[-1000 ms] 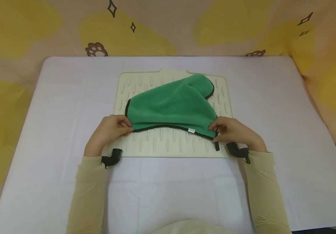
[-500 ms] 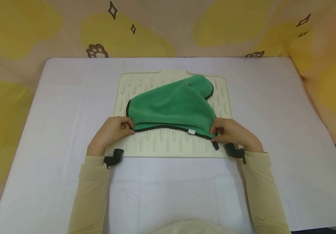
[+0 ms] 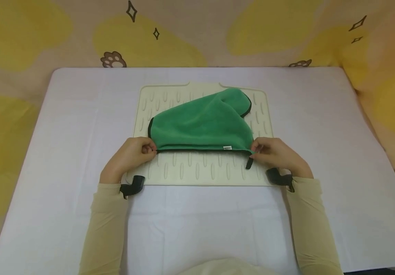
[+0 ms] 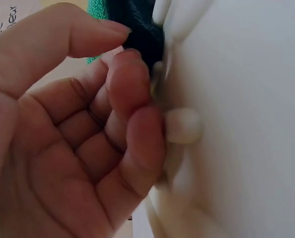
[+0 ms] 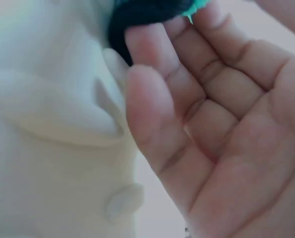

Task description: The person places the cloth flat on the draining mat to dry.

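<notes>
A green cloth (image 3: 197, 126) with dark edging lies loosely folded across a cream ridged mat (image 3: 197, 172) in the head view. My left hand (image 3: 133, 154) pinches its near left corner between thumb and fingers; the left wrist view shows the dark edging (image 4: 142, 29) at the thumb tip. At the near right corner my right hand (image 3: 273, 154) pinches the cloth, with a dark loop (image 3: 249, 163) hanging beside the fingertips. The near edge runs straight between both hands, a small white label (image 3: 227, 148) on it. A folded flap sticks out at the far right.
The mat rests on a table (image 3: 80, 152) covered in white. Behind and beside it hangs a yellow patterned cloth backdrop (image 3: 169, 34). Black wrist mounts (image 3: 133, 186) sit at both cuffs, over the mat's near corners.
The cloth's near edge, curved before, is now straight between the hands. Its near right corner and label have shifted up, and the dark loop has swung left. The left hand has barely moved.
</notes>
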Motion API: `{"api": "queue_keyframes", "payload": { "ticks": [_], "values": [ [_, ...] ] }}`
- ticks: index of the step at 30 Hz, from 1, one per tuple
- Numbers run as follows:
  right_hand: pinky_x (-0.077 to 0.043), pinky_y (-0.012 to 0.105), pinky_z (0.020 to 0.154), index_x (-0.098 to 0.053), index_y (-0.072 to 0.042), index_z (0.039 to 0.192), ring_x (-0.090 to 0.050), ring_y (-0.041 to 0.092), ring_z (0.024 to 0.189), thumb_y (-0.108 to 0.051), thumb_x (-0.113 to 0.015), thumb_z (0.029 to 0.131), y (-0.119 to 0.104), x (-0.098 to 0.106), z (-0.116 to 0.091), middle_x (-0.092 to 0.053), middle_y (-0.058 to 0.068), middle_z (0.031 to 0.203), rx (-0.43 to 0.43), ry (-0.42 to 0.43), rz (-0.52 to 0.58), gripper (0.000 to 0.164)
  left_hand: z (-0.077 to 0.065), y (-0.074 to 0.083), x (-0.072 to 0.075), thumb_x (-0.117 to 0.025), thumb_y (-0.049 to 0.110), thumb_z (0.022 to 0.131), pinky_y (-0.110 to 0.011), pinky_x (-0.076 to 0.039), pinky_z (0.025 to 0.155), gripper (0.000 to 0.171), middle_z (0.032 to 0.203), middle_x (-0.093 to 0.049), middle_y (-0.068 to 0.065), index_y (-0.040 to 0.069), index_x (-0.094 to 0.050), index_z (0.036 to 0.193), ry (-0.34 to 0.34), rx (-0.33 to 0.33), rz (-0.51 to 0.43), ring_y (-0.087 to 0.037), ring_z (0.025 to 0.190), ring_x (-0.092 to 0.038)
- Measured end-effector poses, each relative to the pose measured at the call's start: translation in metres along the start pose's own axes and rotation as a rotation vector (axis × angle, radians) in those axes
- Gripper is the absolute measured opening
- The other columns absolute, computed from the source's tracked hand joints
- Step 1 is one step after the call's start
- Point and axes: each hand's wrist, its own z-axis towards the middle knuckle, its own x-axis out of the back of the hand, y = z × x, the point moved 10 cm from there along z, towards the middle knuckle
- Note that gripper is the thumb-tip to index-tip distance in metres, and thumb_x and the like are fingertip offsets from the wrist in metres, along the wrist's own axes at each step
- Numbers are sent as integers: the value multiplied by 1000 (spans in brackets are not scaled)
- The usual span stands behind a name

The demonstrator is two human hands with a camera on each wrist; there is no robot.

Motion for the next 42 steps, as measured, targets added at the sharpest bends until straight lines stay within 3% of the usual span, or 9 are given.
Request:
{"api": "queue_keyframes", "payload": {
  "ticks": [4, 10, 14, 17, 21, 27, 35, 39, 42],
  "values": [
    [-45, 22, 65, -64, -10, 88, -57, 10, 73, -4, -70, 83, -8, 12, -2, -63, -2, 80, 8, 107, -73, 10, -1, 7, 4, -61, 3, 85, -29, -44, 66, 5, 75, -59, -4, 2, -66, 86, 6, -45, 8, -17, 71, -52],
    [-47, 22, 66, -70, -3, 92, -59, 10, 72, 7, -75, 73, -28, 21, -12, -67, 2, 87, 138, 270, -267, 22, -6, 20, 8, -62, 3, 85, -30, -44, 65, 4, 75, -59, -3, 3, -66, 85, 25, -93, 31, -16, 70, -52],
    [-47, 20, 68, -70, -2, 88, -60, 15, 79, 14, -75, 68, -35, 19, -25, -64, 4, 90, 202, 325, -326, 26, -15, 32, 2, -62, 1, 85, -30, -45, 64, 6, 73, -57, 0, 6, -66, 82, 4, -153, 75, -15, 69, -51],
    [-48, 20, 69, -69, -4, 84, -58, 16, 83, 18, -74, 66, -36, 13, -29, -62, 2, 91, 203, 277, -316, 30, -24, 39, -2, -63, -2, 84, -28, -45, 62, 11, 70, -55, 3, 8, -66, 77, -6, -207, 108, -12, 67, -50],
    [-48, 29, 69, -70, -10, 81, -59, 14, 81, 15, -71, 68, -32, 2, -26, -62, -3, 88, 127, 154, -323, 28, -33, 42, -6, -63, -3, 83, -25, -42, 59, 16, 67, -51, 6, 9, -64, 73, -18, -234, 123, -10, 64, -47],
    [-47, 26, 63, -68, -14, 77, -54, 8, 71, 12, -70, 69, -27, -13, -25, -60, -9, 82, 68, 4, -277, 28, -38, 40, -13, -63, -4, 81, -23, -40, 57, 18, 65, -48, 7, 11, -62, 72, -63, -223, 134, -9, 62, -44],
    [-48, 24, 64, -68, -17, 79, -53, 7, 71, 0, -79, 72, -31, -29, -33, -58, -11, 83, 56, -193, -145, 22, -47, 32, -26, -65, -4, 80, -21, -41, 55, 21, 61, -47, 9, 13, -62, 68, -221, -173, 60, -7, 58, -44],
    [-50, 25, 68, -69, -14, 87, -58, 9, 75, -7, -78, 77, -27, -22, -30, -62, -9, 84, 20, -236, -38, 15, -37, 20, -19, -67, 7, 86, -23, -42, 56, 12, 64, -53, 6, 12, -66, 75, -253, -136, -49, -9, 60, -47],
    [-50, 25, 70, -69, -8, 96, -61, 12, 79, -8, -71, 84, -18, -5, -20, -67, -3, 87, -32, -201, 37, 13, -16, 4, 3, -62, 16, 92, -24, -45, 62, 14, 72, -59, -2, 5, -68, 86, -183, -70, -194, -13, 65, -52]
  ]
}}
